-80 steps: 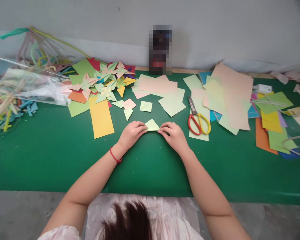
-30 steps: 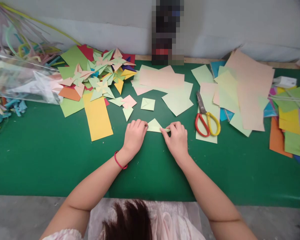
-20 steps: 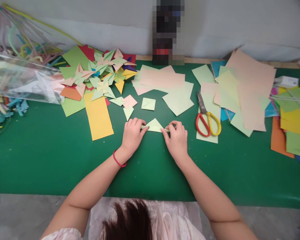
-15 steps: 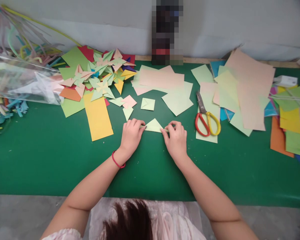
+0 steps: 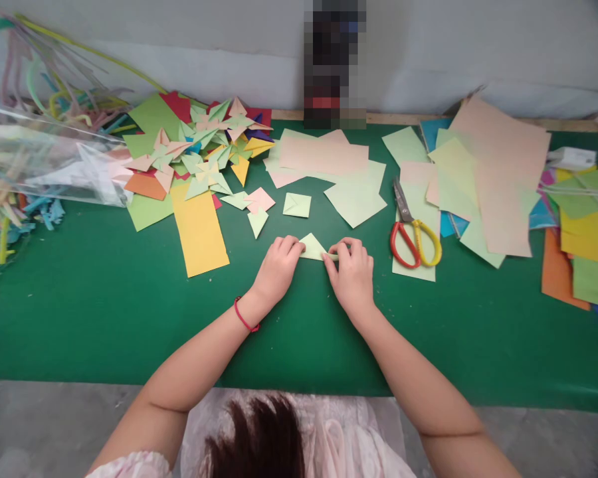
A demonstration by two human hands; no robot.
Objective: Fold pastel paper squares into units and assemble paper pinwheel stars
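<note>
A small light-green sheet of paper (image 5: 313,247), folded into a triangle with its peak pointing away from me, lies on the green table. My left hand (image 5: 278,265) presses on its left corner with the fingers closed together. At the right corner, my right hand (image 5: 349,269) pinches the paper between thumb and fingers. Just beyond sits a folded light-green square (image 5: 297,205). Left of that square are a pink folded piece (image 5: 260,199) and a pale green kite-shaped piece (image 5: 258,222).
Scissors (image 5: 407,229) with red and yellow handles rest on pale sheets at right. A pile of folded paper pieces (image 5: 206,176) lies back left, near a yellow sheet (image 5: 199,232). Pale paper sheets (image 5: 356,192) lie ahead; a clear plastic bag (image 5: 54,166) is far left.
My left hand has moved right along the folded paper, covering its left corner. My right hand keeps its pinch at nearly the same spot.
</note>
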